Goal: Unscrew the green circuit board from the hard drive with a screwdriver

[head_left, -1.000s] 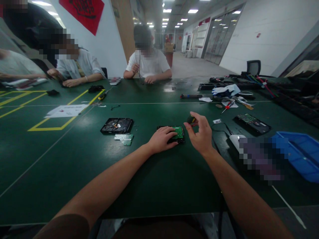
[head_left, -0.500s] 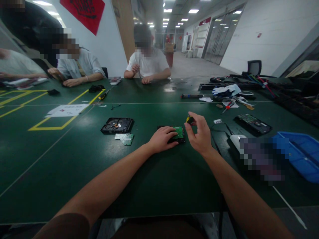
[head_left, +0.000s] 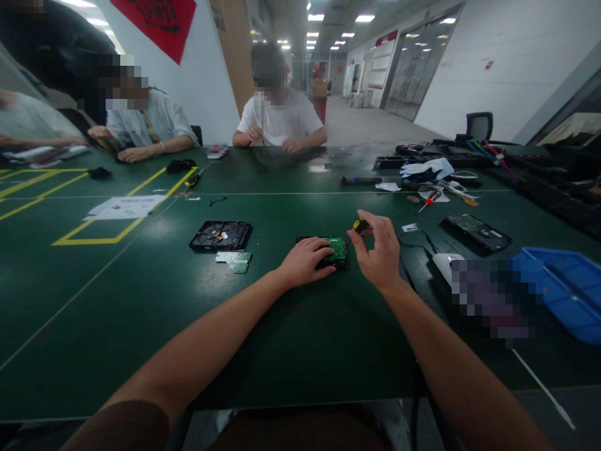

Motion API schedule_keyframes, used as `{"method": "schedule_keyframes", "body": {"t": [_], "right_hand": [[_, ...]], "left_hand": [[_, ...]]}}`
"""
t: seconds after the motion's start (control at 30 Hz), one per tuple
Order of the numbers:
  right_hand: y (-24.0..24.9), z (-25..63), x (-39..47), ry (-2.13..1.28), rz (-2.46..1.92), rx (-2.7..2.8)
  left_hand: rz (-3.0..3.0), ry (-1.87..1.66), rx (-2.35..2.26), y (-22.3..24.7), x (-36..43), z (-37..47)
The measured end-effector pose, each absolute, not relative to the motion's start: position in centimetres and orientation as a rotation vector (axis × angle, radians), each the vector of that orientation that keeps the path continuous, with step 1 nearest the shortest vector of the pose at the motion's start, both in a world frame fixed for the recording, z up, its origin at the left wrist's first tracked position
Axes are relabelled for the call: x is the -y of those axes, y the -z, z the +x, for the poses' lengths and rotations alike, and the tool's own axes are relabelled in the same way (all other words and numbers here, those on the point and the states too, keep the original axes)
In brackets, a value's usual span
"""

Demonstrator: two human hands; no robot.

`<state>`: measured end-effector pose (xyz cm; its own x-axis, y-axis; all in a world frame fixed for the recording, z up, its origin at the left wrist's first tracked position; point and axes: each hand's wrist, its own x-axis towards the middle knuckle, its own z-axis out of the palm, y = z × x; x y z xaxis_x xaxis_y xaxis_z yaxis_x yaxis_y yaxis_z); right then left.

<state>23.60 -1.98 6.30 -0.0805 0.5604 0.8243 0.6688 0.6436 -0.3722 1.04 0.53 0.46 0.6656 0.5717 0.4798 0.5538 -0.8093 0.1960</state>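
A hard drive (head_left: 344,260) with a green circuit board (head_left: 336,248) facing up lies on the table in front of me. My left hand (head_left: 305,260) lies across its left part, fingers over the top and thumb along the near edge, gripping it against the table. Just right of the drive, my right hand (head_left: 378,250) pinches a screwdriver (head_left: 359,225) by its yellow-and-black handle. The screwdriver's thin shaft slants down toward the drive's right edge; I cannot make out whether its tip touches a screw. Left of my hands are another black drive casing (head_left: 220,236) and a loose circuit board (head_left: 235,261).
Tiny screws (head_left: 257,236) lie beside the casing. To the right are another hard drive (head_left: 476,233), a blue tray (head_left: 563,291), a cable (head_left: 425,238) and a red-handled screwdriver (head_left: 429,199). White gloves (head_left: 427,169) lie farther back. Several people sit across the table (head_left: 154,351).
The screwdriver handle has turned slightly in my right fingers, and its shaft now shows. My left hand stays on the hard drive. The person opposite has shifted a hand.
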Motion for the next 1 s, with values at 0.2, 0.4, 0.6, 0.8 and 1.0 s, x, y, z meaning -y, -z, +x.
{"method": "schedule_keyframes", "body": {"t": [0.2,0.4,0.6,0.8,1.0], "right_hand": [[-6.25,23.61,2.04,0.115,-0.989,1.752],[-5.55,23.58,1.78,-0.032,-0.984,1.777],[-5.6,23.59,1.69,0.033,-0.989,1.757],[-6.28,23.55,2.11,0.118,-0.977,1.752],[-5.89,23.52,2.0,0.037,-1.012,1.768]], "left_hand": [[2.84,-0.842,-0.959,-0.44,-0.52,1.1],[2.836,-0.841,-0.953,-0.5,-0.52,1.12],[2.837,-0.841,-0.961,-0.62,-0.38,1.12],[2.84,-0.851,-0.955,-0.49,-0.49,1.11],[2.84,-0.846,-0.96,-0.56,-0.46,1.1]]}}
